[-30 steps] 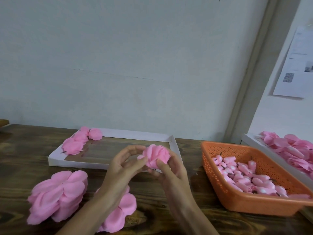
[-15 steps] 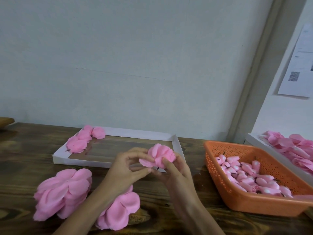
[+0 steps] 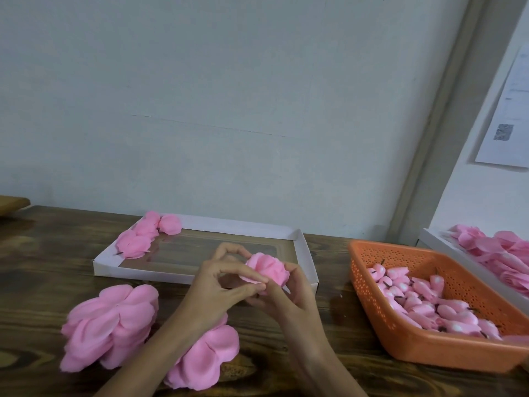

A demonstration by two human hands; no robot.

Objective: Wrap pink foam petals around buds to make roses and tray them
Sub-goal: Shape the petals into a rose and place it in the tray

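item: half-wrapped pink foam rose, pinched by left hand and right hand; step: wrapping petals. next, judged: placing in shallow white cardboard tray, 12 o'clock.

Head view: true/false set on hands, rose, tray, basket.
1. The left hand and right hand both hold the rose. True.
2. The orange basket holds buds. True.
3. The white tray has finished roses in its far-left corner. True.
4. The white tray is full. False: mostly bare.
5. The rose lies in the orange basket. False: both hands hold it.
6. The left hand is idle. False: its fingers pinch the rose.
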